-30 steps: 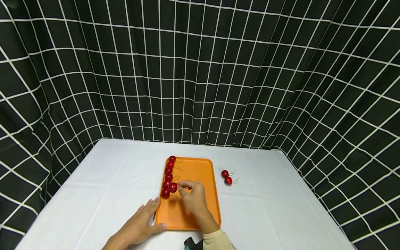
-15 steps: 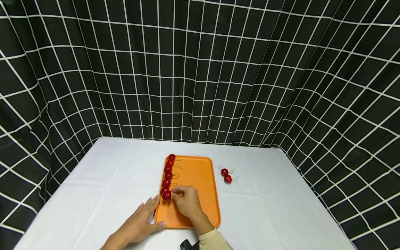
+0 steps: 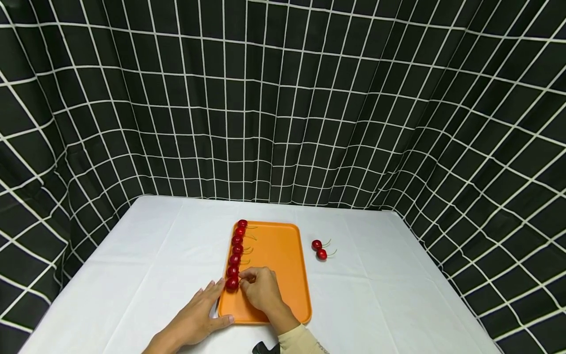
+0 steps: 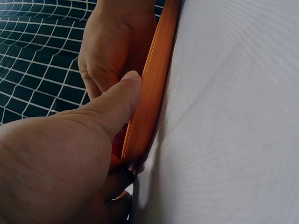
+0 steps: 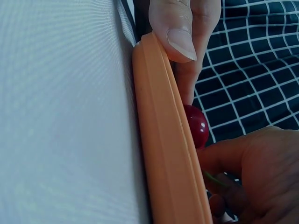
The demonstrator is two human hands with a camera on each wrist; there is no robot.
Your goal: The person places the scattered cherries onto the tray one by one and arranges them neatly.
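Along the left side of an orange tray (image 3: 278, 246) runs a line of several red cherries (image 3: 237, 240) with green stems pointing right. My right hand (image 3: 263, 292) pinches the stem of the nearest cherry (image 3: 232, 284), which sits at the near end of that line. In the right wrist view this cherry (image 5: 198, 126) shows behind the tray's rim, with a bit of its stem (image 5: 212, 178) by my fingers. My left hand (image 3: 194, 317) rests against the tray's near left corner, fingers extended along the left edge and thumb at the near rim.
Two more cherries (image 3: 319, 249) with stems lie on the white tablecloth (image 3: 376, 285), right of the tray. A dark object (image 3: 265, 348) shows partly at the bottom edge beside my right sleeve. Black curtains (image 3: 274, 98) with a white grid surround the table.
My right hand has moved left and toward me with the cherry, lowering it from above the line to its near end. The left hand has stayed at the tray's corner.
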